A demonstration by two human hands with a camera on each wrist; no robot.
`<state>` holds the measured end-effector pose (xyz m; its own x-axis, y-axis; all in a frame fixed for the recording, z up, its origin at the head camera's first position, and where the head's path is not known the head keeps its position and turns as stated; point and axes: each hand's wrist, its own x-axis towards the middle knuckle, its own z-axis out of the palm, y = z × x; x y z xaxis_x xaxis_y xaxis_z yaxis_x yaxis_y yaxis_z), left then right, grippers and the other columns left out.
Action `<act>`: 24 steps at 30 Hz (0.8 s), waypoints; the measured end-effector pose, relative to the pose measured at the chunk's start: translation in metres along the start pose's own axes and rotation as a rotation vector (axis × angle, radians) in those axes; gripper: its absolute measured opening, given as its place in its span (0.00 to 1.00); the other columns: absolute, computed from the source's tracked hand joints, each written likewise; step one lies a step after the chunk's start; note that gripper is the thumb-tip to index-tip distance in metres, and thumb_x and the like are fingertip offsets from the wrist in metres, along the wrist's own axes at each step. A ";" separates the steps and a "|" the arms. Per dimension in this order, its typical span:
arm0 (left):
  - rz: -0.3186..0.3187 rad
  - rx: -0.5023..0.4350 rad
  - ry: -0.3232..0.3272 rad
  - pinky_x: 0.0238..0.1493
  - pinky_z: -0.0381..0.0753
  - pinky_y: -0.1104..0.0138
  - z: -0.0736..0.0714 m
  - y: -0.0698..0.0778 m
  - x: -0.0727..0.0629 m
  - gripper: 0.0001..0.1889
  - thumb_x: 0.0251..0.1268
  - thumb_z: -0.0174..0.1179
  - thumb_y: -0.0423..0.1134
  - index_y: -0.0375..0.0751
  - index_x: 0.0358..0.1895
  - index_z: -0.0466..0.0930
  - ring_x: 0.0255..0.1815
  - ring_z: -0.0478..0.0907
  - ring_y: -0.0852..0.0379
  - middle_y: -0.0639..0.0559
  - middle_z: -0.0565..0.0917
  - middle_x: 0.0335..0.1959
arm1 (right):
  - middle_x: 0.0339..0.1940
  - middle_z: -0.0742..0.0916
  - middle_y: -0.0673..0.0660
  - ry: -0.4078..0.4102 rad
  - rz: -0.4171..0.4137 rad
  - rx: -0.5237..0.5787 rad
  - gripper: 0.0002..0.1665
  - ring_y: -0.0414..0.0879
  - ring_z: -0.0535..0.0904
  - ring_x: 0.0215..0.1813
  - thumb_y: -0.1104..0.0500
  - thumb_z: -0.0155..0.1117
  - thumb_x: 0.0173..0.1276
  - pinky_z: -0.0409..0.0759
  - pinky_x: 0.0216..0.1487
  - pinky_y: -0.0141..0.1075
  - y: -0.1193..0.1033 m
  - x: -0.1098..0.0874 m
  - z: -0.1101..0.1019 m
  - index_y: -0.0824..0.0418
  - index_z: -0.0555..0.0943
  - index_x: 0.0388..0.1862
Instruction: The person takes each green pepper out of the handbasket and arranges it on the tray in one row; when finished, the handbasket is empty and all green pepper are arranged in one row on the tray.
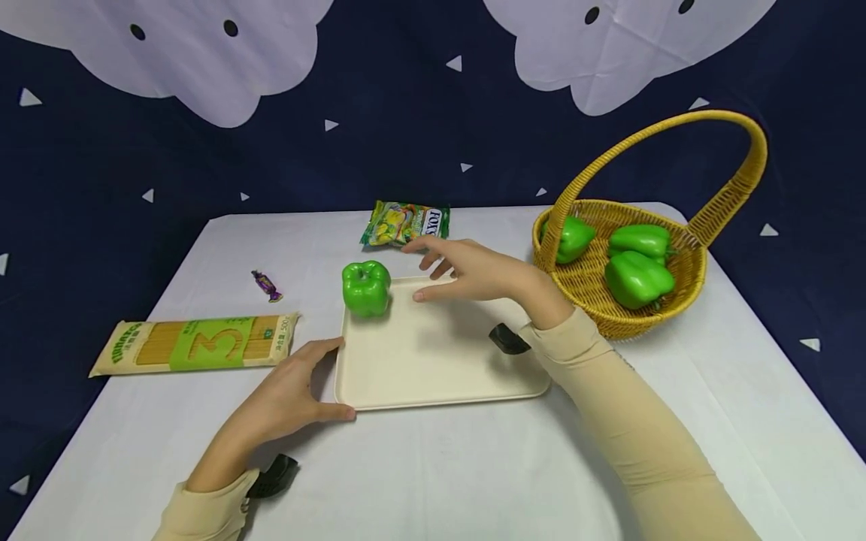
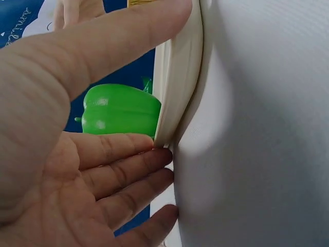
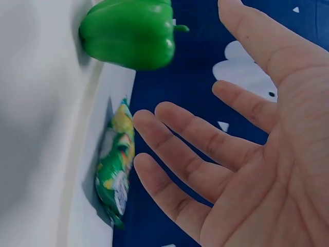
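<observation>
A green bell pepper stands upright in the far left corner of a cream tray. At the tray's left side, my left hand has its thumb at the near left corner and its fingertips along the left rim. The left wrist view shows those straight fingers against the tray's edge. My right hand hovers over the far part of the tray, right of the pepper, fingers spread and holding nothing. In the right wrist view the pepper is apart from the fingertips.
A yellow wicker basket with a tall handle holds several green peppers at the right. Behind the tray lies a green candy bag. On the left are a pack of noodles and a small purple wrapped candy.
</observation>
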<state>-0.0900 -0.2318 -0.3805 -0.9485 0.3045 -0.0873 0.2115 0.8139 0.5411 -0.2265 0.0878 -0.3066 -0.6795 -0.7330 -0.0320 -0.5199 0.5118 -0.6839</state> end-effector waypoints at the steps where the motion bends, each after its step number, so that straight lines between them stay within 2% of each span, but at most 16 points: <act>1: 0.002 0.000 0.009 0.73 0.74 0.38 0.000 0.000 0.000 0.58 0.41 0.89 0.54 0.33 0.77 0.70 0.75 0.74 0.32 0.33 0.77 0.73 | 0.67 0.84 0.61 0.004 -0.002 -0.002 0.43 0.59 0.85 0.68 0.45 0.74 0.74 0.81 0.70 0.55 -0.001 -0.005 -0.002 0.52 0.67 0.82; 4: 0.024 -0.008 0.031 0.63 0.81 0.45 -0.001 0.000 -0.001 0.55 0.40 0.90 0.52 0.34 0.74 0.74 0.62 0.81 0.41 0.39 0.83 0.63 | 0.67 0.85 0.58 0.011 0.005 -0.009 0.41 0.56 0.85 0.67 0.46 0.74 0.75 0.81 0.70 0.55 -0.002 -0.020 -0.008 0.51 0.69 0.81; 6: 0.038 -0.018 0.039 0.55 0.82 0.53 -0.001 0.000 -0.001 0.53 0.38 0.91 0.51 0.35 0.72 0.76 0.53 0.80 0.49 0.44 0.84 0.56 | 0.67 0.85 0.57 0.010 0.017 -0.017 0.40 0.55 0.85 0.68 0.46 0.74 0.75 0.81 0.69 0.55 -0.002 -0.030 -0.012 0.50 0.69 0.80; 8: 0.051 -0.029 0.039 0.50 0.80 0.58 -0.001 -0.001 -0.001 0.52 0.38 0.91 0.50 0.35 0.71 0.77 0.49 0.77 0.53 0.47 0.83 0.53 | 0.68 0.85 0.57 0.006 0.034 -0.029 0.39 0.55 0.85 0.68 0.46 0.73 0.75 0.80 0.69 0.56 -0.001 -0.042 -0.016 0.48 0.69 0.80; 12: 0.058 -0.043 0.035 0.46 0.78 0.65 -0.001 -0.002 -0.001 0.51 0.38 0.91 0.49 0.36 0.70 0.77 0.46 0.75 0.56 0.49 0.83 0.51 | 0.69 0.85 0.56 0.010 0.072 -0.048 0.38 0.54 0.85 0.68 0.45 0.73 0.75 0.80 0.69 0.58 0.003 -0.068 -0.027 0.46 0.70 0.80; 16: 0.068 -0.050 0.034 0.44 0.77 0.66 -0.001 -0.002 0.000 0.50 0.39 0.91 0.48 0.35 0.69 0.77 0.45 0.75 0.56 0.49 0.82 0.50 | 0.66 0.85 0.54 0.030 0.110 -0.039 0.35 0.52 0.85 0.67 0.47 0.74 0.75 0.81 0.69 0.56 0.007 -0.098 -0.040 0.45 0.73 0.77; 19: 0.072 -0.057 0.033 0.43 0.77 0.67 0.000 -0.003 0.000 0.50 0.39 0.91 0.47 0.35 0.69 0.77 0.45 0.76 0.56 0.48 0.82 0.50 | 0.64 0.86 0.53 0.047 0.128 -0.044 0.30 0.50 0.86 0.64 0.50 0.74 0.75 0.82 0.68 0.52 0.010 -0.122 -0.052 0.47 0.78 0.72; 24: 0.066 -0.058 0.034 0.41 0.76 0.68 0.000 -0.005 0.001 0.51 0.38 0.91 0.48 0.35 0.70 0.77 0.45 0.76 0.56 0.48 0.82 0.51 | 0.62 0.87 0.52 0.074 0.149 -0.112 0.24 0.47 0.86 0.62 0.56 0.74 0.75 0.85 0.65 0.40 0.016 -0.156 -0.074 0.51 0.82 0.68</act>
<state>-0.0917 -0.2350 -0.3833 -0.9408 0.3383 -0.0217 0.2606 0.7626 0.5920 -0.1671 0.2435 -0.2588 -0.7874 -0.6124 -0.0704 -0.4621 0.6620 -0.5901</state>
